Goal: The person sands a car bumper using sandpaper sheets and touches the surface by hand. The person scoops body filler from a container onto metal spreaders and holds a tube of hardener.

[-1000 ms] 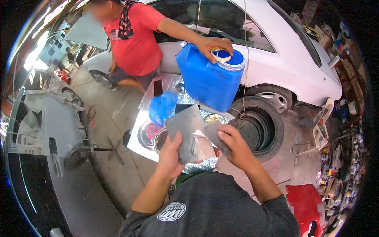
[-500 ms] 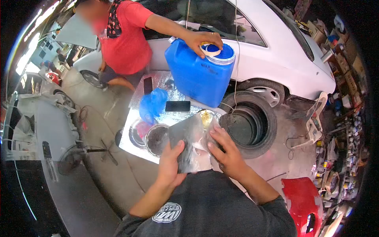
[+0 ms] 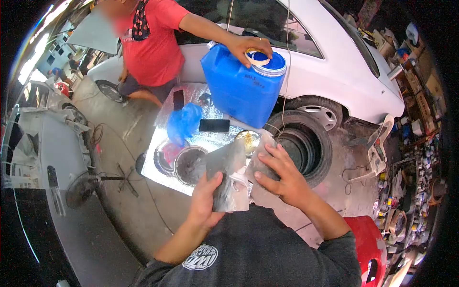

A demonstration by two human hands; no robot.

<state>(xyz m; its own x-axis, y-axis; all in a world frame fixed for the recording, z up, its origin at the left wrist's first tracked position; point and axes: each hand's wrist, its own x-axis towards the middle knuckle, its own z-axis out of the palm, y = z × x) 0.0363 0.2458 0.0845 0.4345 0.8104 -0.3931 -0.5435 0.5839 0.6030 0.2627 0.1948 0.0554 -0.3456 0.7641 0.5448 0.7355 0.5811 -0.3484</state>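
My left hand (image 3: 202,200) grips a flat grey plate (image 3: 221,174) by its left edge, thumb on top. A smear of pale putty (image 3: 239,181) lies along the plate's right side. In my right hand (image 3: 286,178) is a thin grey putty spreader (image 3: 260,155), with fingers laid along its face. Its lower edge is at the putty; I cannot tell how firmly it touches. Just beyond is an open tin (image 3: 248,138) with yellowish contents. A round tin with grey contents (image 3: 190,166) stands left of the plate.
A co-worker in a red shirt (image 3: 158,33) rests a hand on a blue canister (image 3: 244,86) on the foil-covered table (image 3: 165,179). A blue plastic bag (image 3: 184,123) and a phone (image 3: 214,125) lie there. Stacked tires (image 3: 313,165) and a white car (image 3: 354,71) stand beyond.
My right hand and the spreader have moved slightly right, opening a gap from the plate. The putty on the plate shows more plainly now. Both hands keep their hold.
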